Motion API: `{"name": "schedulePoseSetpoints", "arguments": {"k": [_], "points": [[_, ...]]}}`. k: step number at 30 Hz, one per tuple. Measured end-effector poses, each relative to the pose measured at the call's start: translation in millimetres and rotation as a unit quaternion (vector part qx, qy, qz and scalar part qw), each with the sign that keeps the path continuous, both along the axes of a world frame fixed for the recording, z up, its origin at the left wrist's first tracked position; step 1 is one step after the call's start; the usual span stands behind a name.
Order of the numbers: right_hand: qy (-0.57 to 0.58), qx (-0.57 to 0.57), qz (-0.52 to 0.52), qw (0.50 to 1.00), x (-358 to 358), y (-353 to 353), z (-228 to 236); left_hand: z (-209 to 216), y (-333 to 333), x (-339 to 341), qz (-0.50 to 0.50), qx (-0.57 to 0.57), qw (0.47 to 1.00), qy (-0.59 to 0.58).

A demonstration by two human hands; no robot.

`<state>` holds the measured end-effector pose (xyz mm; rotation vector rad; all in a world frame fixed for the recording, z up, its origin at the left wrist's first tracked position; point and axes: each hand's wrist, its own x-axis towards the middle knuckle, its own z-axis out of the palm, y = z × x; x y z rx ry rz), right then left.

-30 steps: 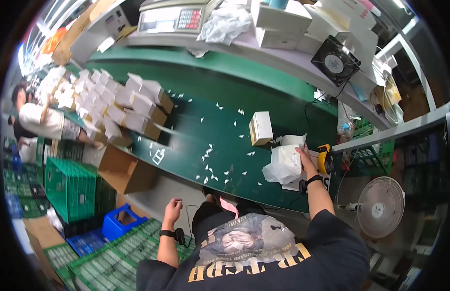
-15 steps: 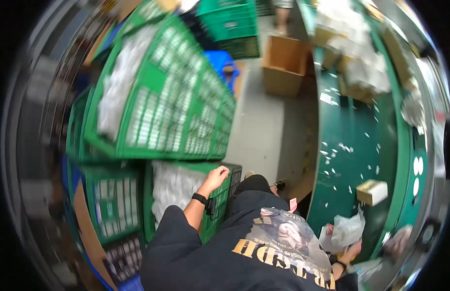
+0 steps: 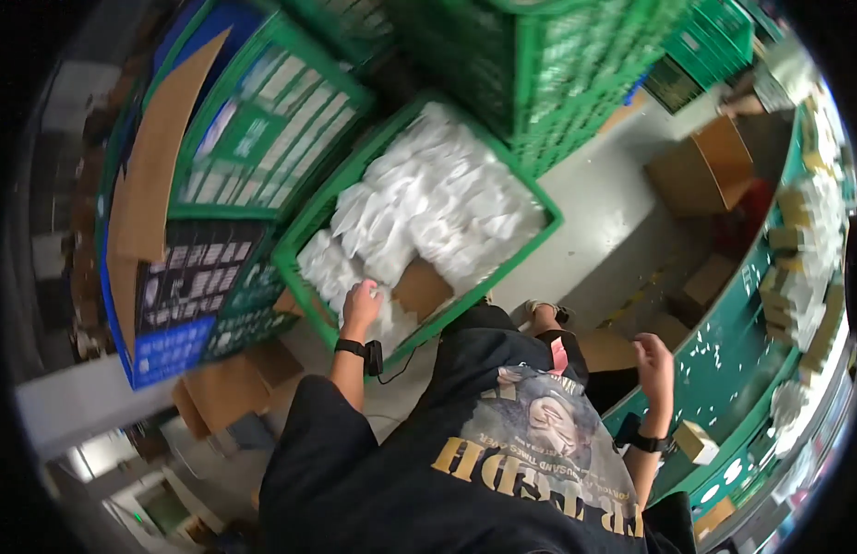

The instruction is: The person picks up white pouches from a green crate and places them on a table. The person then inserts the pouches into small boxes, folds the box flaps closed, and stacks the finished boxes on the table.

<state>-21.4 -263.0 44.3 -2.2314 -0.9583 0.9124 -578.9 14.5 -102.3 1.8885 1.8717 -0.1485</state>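
Note:
A green crate (image 3: pixel 548 208) in front of me holds a heap of white plastic-wrapped packets (image 3: pixel 428 194), with a patch of brown cardboard (image 3: pixel 422 288) showing at its near side. My left hand (image 3: pixel 360 305) reaches into the near left corner, fingers curled onto a white plastic-wrapped packet (image 3: pixel 382 309); the grip is partly hidden. Off to the right, my right hand (image 3: pixel 655 366) is raised beside the green work table, its fingers loosely bent and nothing in them. A small pale box (image 3: pixel 695 443) sits on the table near my right wrist.
Tall green crates (image 3: pixel 530 92) rise beyond the open crate. At left stand stacked crates with a cardboard sheet (image 3: pixel 156 157). The green table (image 3: pixel 724 369) carries paper scraps and several boxes. An open carton (image 3: pixel 705 171) is on the floor; another person (image 3: pixel 784 74) is at far right.
My view has swung left toward the open crate. My left hand has gone down into its packets. My right hand has let go of the white plastic bag and risen from the table.

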Motion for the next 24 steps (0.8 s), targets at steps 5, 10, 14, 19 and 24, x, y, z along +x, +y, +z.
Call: {"name": "schedulePoseSetpoints", "arguments": {"k": [5, 10, 14, 19, 24], "points": [[0.068, -0.005, 0.169, 0.983, -92, 69, -21, -32, -54, -88, 0.022, -0.081, 0.996, -0.013], [0.051, -0.060, 0.270, 0.960, -131, 106, -8, -24, -72, -55, -0.144, -0.010, 0.989, 0.021], [0.022, -0.060, 0.271, 0.960, -136, 111, -5, -23, -66, -50, -0.183, 0.032, 0.982, 0.044], [0.014, -0.094, 0.250, 0.964, -145, 102, -3, -61, -89, -58, -0.284, 0.077, 0.951, 0.094], [0.005, -0.117, 0.256, 0.960, -152, 84, -14, -57, -88, -48, -0.270, -0.006, 0.960, 0.069]]}}
